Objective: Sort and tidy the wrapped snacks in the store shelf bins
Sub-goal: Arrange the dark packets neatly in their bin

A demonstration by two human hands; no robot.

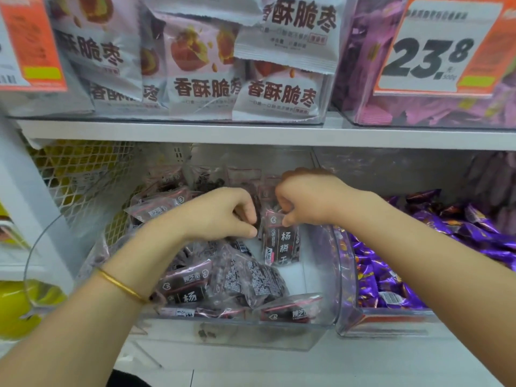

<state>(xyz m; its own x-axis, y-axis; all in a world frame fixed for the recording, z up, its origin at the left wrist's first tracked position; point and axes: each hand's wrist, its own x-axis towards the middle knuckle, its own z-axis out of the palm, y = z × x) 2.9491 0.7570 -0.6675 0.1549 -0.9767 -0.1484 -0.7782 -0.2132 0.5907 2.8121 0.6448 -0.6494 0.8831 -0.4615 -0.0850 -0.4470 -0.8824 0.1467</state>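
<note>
I've got a white shelf board (195, 132) running across the upper part of my view. At its right end hangs an orange-and-white price card (435, 48) printed 23.8, and at its left end there's a second orange label (30, 43) too blurred for me to read. Below the board's left end a white wire mesh panel (83, 177) stands upright beside a white post (33, 205), with yellow goods (16, 308) that I can't identify showing behind and below it.
</note>
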